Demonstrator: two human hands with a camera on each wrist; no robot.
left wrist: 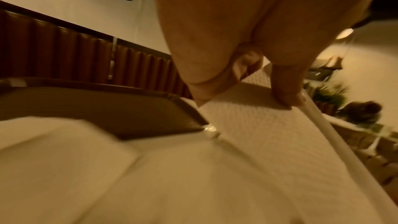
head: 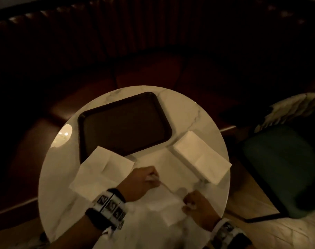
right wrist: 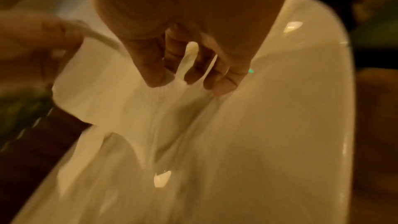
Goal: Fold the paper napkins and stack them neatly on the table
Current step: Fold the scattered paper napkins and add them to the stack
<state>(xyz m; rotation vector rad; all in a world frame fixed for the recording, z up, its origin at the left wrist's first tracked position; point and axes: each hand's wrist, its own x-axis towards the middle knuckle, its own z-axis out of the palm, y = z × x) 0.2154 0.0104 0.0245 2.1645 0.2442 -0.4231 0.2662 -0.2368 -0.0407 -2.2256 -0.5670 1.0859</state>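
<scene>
The round marbled desk (head: pixel 198 108) carries everything, and no writing or brand can be read on any of it; the black-and-white patterned bands on both wrists are too blurred to make out.

A dark rectangular tray (head: pixel 124 123) lies on the far half of the desk, turned at an angle. Its near corner is covered by a white napkin stack (head: pixel 101 171) at the near left, which shows a crease across its top sheet. A second pile, the folded napkins (head: pixel 201 157), lies at the right, just beside the tray's right corner and close to the desk's edge.

Between the two piles, at the near middle, a single white napkin (head: pixel 164 202) is lifted partly off the desk, its embossed texture plain in the left wrist view.

The left hand (head: pixel 142 180) has its fingers curled and pinches the napkin's far edge between thumb and fingertips (left wrist: pixel 286 98). The right hand (head: pixel 196 203), nearer and to the right, is likewise curled, with its thumb and fingertips (right wrist: pixel 224 83) gripping the napkin's near edge, so the sheet is drawn taut between both hands.
</scene>
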